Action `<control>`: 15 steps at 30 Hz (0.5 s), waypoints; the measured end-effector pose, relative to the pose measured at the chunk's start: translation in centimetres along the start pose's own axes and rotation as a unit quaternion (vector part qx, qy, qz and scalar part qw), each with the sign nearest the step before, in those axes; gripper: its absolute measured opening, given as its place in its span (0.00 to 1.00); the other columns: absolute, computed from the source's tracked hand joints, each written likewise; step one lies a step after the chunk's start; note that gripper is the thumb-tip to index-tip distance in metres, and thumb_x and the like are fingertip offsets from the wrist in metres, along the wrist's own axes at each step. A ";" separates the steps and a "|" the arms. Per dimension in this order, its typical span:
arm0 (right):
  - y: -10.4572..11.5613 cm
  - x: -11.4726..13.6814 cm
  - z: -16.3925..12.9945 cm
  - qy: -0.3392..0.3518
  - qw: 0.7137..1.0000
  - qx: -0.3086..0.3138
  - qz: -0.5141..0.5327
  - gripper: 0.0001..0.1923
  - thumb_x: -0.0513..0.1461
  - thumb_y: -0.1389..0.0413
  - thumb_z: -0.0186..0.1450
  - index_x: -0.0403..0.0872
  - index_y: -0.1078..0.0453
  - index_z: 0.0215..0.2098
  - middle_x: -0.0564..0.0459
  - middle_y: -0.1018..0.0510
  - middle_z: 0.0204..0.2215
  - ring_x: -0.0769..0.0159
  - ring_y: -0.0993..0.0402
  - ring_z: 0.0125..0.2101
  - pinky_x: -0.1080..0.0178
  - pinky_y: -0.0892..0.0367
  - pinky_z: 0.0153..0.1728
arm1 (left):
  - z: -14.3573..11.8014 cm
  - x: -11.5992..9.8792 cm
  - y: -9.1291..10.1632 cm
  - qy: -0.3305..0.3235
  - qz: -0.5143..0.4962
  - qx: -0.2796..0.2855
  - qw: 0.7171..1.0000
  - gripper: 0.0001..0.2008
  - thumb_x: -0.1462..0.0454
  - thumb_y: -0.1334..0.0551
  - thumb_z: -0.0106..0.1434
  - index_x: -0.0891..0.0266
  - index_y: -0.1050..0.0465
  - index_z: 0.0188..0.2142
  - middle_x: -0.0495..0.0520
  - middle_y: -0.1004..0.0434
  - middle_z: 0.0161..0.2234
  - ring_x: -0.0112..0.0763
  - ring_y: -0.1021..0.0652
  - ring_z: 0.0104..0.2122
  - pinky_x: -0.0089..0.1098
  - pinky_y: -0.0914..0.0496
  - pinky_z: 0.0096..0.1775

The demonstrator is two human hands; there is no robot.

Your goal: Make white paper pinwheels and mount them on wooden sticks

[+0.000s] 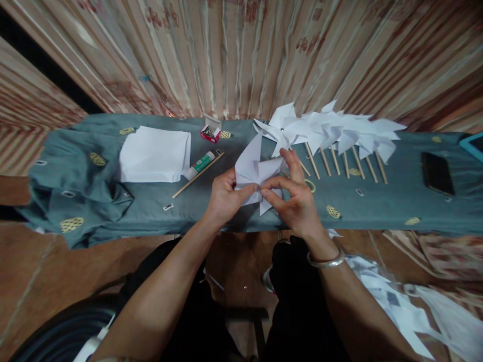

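**A:** Head view, and you've got a long bench draped in grey-green cloth (377, 201) across the frame. A row of finished pinwheels (339, 133) lies on the right half, sticks pointing back toward you.

**B:** Left of centre there's a stack of white paper (154, 153), then a glue stick (199, 165) and one spare stick (198, 176) lying slantwise just beside it. A small box of pins (210, 131) sits at the far edge, a dark phone (436, 173) far right.

**A:** Now your work: the paper pinwheel (254, 173) is held just above the cloth, mid-bench. Your left hand (224, 198) is closed on it, thumb and fingers pinching at the hub.

**B:** Your right hand (298, 201) pinches in too, thumb and forefinger meeting at the same centre, the other fingers spread loose.

**A:** I'd judge you're fastening the folded points at the middle. A tiny bright pin head (258, 187) seems to show there.

**B:** Next calls for steady pressure straight through the hub, keeping every point stacked.

**A:** No stick on it, so no real long axis; its face tilts up at you, tallest blade pointing away.
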State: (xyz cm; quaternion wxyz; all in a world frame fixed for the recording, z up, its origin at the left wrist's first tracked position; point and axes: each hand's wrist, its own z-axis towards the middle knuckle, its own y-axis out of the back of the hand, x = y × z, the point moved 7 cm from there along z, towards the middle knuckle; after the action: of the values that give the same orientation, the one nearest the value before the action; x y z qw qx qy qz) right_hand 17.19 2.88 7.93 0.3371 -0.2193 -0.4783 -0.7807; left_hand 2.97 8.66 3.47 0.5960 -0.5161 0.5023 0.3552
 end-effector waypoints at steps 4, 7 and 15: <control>-0.1 -0.1 -0.1 -0.013 1.000 0.004 0.007 0.06 0.42 0.41 0.65 0.52 0.25 0.31 0.60 0.40 0.68 0.50 0.55 0.70 0.41 0.55 0.68 | 0.0 -0.2 0.0 -0.003 0.004 0.007 1.000 0.12 0.65 0.28 0.42 0.63 0.22 0.29 0.49 0.20 0.26 0.29 0.25 0.25 0.29 0.31 0.30; -0.2 -0.2 -0.1 -0.017 1.000 0.006 0.011 0.05 0.41 0.41 0.64 0.52 0.25 0.31 0.58 0.39 0.67 0.50 0.54 0.70 0.42 0.54 0.68 | -0.1 -0.4 -0.1 -0.009 0.007 0.009 1.000 0.11 0.65 0.29 0.42 0.63 0.22 0.29 0.49 0.20 0.26 0.29 0.25 0.24 0.29 0.31 0.30; -0.1 -0.5 -0.1 -0.032 0.999 0.010 0.023 0.06 0.42 0.40 0.64 0.51 0.25 0.31 0.56 0.39 0.67 0.50 0.53 0.70 0.42 0.51 0.68 | -0.2 -0.5 -0.3 -0.001 -0.010 0.032 0.999 0.17 0.63 0.25 0.40 0.64 0.22 0.31 0.50 0.20 0.28 0.29 0.25 0.26 0.30 0.31 0.32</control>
State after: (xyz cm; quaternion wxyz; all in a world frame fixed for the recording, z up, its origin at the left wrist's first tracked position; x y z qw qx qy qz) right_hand 17.42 3.00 7.51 0.3416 -0.2517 -0.4914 -0.7606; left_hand 3.05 8.47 4.07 0.6161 -0.5019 0.5074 0.3333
